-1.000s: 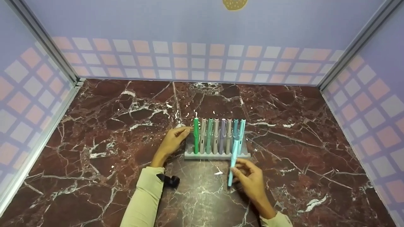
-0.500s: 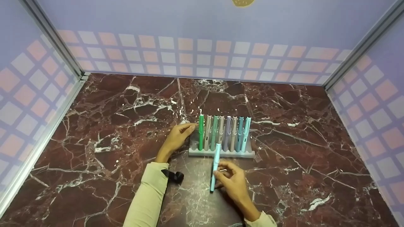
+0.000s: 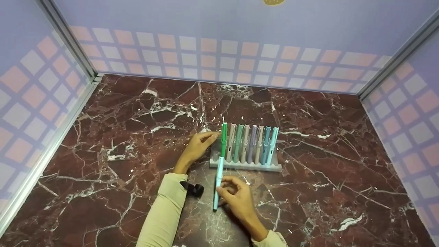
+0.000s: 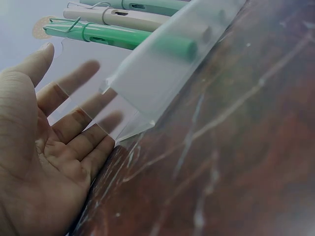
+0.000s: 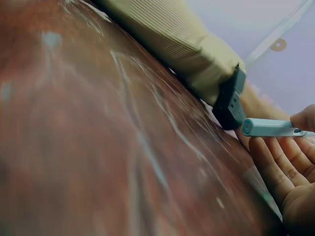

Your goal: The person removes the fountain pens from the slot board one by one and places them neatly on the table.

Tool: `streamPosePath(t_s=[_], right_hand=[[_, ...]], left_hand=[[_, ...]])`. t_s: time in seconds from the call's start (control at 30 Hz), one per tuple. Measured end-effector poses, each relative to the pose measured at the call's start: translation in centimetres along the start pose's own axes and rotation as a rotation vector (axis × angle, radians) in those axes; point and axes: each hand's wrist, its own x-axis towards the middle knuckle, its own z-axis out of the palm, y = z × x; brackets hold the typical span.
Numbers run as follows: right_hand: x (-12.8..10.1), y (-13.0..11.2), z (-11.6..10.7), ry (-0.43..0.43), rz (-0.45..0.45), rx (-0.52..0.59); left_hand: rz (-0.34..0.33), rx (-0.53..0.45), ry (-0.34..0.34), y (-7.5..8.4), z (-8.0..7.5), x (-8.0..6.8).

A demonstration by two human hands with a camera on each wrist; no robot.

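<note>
Head view: a light blue pen (image 3: 220, 171) is pinched between the thumb and fingers of the right hand (image 3: 238, 197), in front of the left end of a clear rack (image 3: 245, 166). Its one end is shown close up by the right wrist view, where the remainder is cut off by the frame. Beside it, a black wrist device (image 3: 192, 189) is worn at the cuff of the left sleeve (image 3: 163, 209).

At the rack's left side, the left hand (image 3: 199, 145) is held with thumb and fingers apart. Its fingers, mostly hidden from above, are revealed by the left wrist view, extended behind the transparent panel; whether it is touched cannot be told.

A green pen (image 3: 224, 137) is stood leftmost in the rack, its lower part covered from above by the held pen but seen blurred through the frosted ledge from the left wrist. Seven other pens (image 3: 252, 147) are lined up to its right. Farthest off, a yellow wall figure (image 3: 273, 1) is cropped by the top edge.
</note>
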Motion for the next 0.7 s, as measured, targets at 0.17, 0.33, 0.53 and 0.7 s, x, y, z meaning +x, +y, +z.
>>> streamPosePath(t_s=[0.17,0.33,0.53,0.7], right_hand=[[0.3,0.2,1.2,-0.017,0.000,-0.024],[0.2,0.2,1.6,0.003,0.000,-0.053],[0.0,0.2,1.7,0.052,0.017,-0.177],[-0.1,0.2,2.4,0.135,0.041,-0.300]], left_hand=[[-0.010,0.005,-0.007,0.1,-0.1,0.0],[-0.001,-0.002,-0.008,0.1,-0.1,0.0],[-0.001,0.004,-0.011,0.0,0.0,0.0],[-0.004,-0.004,-0.010,0.0,0.0,0.1]])
